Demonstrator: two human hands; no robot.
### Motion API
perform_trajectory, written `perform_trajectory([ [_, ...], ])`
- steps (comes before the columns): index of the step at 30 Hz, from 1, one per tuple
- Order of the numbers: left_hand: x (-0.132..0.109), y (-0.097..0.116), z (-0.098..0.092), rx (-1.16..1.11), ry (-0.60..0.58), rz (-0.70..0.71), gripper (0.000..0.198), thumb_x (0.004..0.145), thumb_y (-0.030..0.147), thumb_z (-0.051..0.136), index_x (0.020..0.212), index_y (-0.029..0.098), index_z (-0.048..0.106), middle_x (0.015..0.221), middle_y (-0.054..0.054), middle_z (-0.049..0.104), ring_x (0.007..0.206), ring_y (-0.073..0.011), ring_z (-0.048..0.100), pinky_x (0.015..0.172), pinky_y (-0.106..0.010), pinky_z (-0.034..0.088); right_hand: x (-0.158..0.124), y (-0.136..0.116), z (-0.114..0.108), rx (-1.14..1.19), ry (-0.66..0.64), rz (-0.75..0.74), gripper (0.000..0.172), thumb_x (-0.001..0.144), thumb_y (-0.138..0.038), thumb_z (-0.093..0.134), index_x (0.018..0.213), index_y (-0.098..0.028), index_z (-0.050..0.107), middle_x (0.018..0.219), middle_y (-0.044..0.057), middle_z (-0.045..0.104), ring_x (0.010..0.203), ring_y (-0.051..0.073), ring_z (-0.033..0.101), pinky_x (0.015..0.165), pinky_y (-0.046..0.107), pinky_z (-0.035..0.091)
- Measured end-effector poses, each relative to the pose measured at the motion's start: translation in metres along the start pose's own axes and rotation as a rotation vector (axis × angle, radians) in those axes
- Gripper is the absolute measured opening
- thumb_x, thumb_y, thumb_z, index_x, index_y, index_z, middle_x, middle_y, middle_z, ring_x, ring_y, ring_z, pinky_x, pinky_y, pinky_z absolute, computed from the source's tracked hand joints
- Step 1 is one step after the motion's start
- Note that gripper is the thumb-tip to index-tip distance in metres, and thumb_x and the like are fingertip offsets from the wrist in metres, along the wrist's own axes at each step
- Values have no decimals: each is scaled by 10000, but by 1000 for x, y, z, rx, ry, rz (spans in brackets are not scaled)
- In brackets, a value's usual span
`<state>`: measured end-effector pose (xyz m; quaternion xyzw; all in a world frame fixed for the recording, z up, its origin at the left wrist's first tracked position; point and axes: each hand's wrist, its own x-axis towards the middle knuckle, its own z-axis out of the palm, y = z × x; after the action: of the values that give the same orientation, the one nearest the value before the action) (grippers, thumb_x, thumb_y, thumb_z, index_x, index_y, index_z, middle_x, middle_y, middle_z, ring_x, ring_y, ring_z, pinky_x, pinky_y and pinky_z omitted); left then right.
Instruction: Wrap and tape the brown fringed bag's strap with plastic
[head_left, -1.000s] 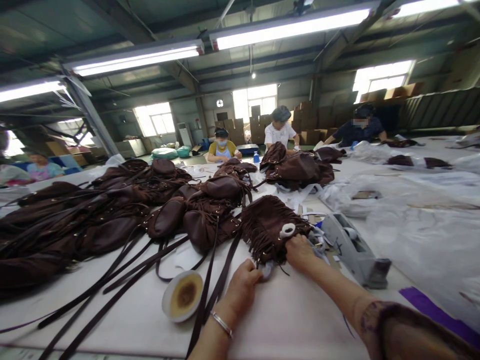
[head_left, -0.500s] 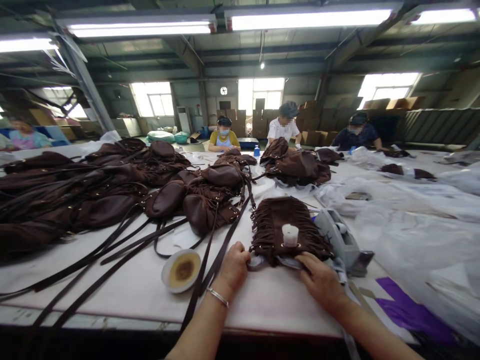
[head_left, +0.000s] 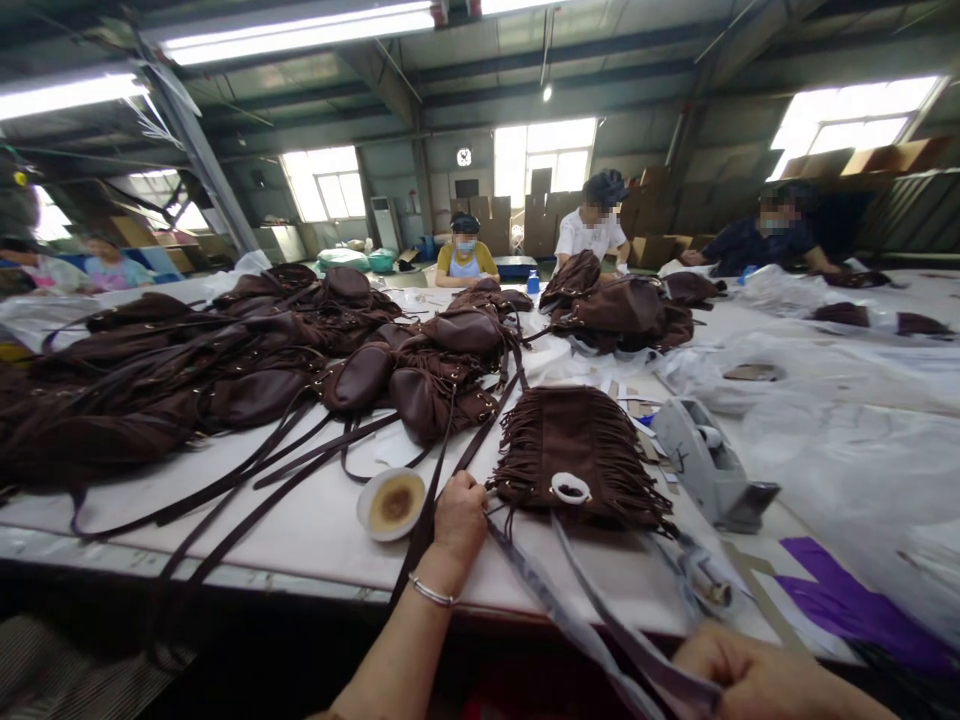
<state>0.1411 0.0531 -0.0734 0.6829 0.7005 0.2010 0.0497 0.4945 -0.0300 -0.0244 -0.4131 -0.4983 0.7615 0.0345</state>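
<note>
A dark brown fringed bag [head_left: 566, 435] lies flat in front of me, with a white ring-shaped piece [head_left: 571, 488] around its clasp. My left hand [head_left: 461, 515] is closed by the bag's lower left corner, on the end of a strap. Two film-wrapped straps [head_left: 592, 590] run from the bag's near edge toward me. At the lower right my right hand [head_left: 757, 675] grips them, partly cut off by the frame. Left of my left hand sits a white bowl [head_left: 391, 505] with a yellowish-brown content.
Brown bags [head_left: 255, 360] with long straps are heaped on the left, and more bags [head_left: 622, 310] lie farther back. A grey tape dispenser [head_left: 712, 470] stands right of the fringed bag. Plastic sheets [head_left: 847, 460] and a purple piece [head_left: 847, 600] cover the right side. Several people work across the table.
My right hand has pulled back from the bag toward the lower right, drawing the straps out long. My left hand stays by the corner. The white piece's upright part has folded down. The view has shifted.
</note>
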Motion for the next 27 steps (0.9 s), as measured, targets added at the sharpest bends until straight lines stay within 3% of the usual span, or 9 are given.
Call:
perform_trajectory([
  [2,0,1,0,2,-3,0,283,884,49,501,746,184,710,947,-70,609,929,-189,538,806,-285,405,10,-4,1,-283,151,-19,136,667,-194,577,700,-163,705,591,15,658,455,110,538,436,188,352],
  [4,0,1,0,3,2,-6,281,884,46,499,755,182,709,945,-69,612,921,-185,546,809,-282,408,27,-10,-6,-502,355,-170,197,692,-189,520,748,-193,709,727,26,701,681,178,645,622,244,481],
  [8,0,0,1,10,25,-26,282,889,47,491,761,180,705,927,-71,618,904,-186,560,807,-285,413,67,-18,-40,-765,719,-444,287,742,-238,469,896,-226,712,1015,76,694,1028,266,617,937,368,472],
  [14,5,2,3,21,24,25,293,900,49,492,801,213,713,921,-53,656,933,-199,561,821,-298,406,132,-69,-109,-876,894,-548,372,773,-220,422,1003,-203,714,1048,94,640,1060,243,592,985,356,449],
  [18,9,4,3,31,23,47,302,892,35,480,861,222,715,949,-57,662,931,-211,557,826,-315,404,155,-108,-124,-711,1071,-429,328,774,-203,413,872,-168,724,916,97,690,971,239,622,892,338,476],
  [20,10,4,4,38,30,24,306,884,24,474,857,214,713,947,-65,659,925,-216,559,819,-316,406,147,-102,-111,-602,1016,-363,323,780,-226,411,861,-169,719,741,57,679,755,214,638,700,304,493],
  [22,11,2,5,50,39,7,300,881,24,477,847,209,711,941,-69,656,927,-218,558,816,-314,408,125,-75,-85,-436,838,-303,289,787,-272,438,847,-177,704,619,11,632,541,174,573,520,268,423],
  [24,12,1,7,61,39,11,293,883,31,483,836,207,713,932,-69,654,928,-220,553,817,-313,409,92,-34,-54,-328,603,-280,226,802,-338,522,752,-179,674,562,-4,594,493,146,540,486,243,380],
  [27,14,1,10,55,28,22,291,886,47,486,823,207,720,928,-75,650,934,-224,547,821,-319,409,44,31,-8,-38,375,-152,497,791,-644,606,772,-159,712,578,23,607,469,132,539,472,231,374],
])
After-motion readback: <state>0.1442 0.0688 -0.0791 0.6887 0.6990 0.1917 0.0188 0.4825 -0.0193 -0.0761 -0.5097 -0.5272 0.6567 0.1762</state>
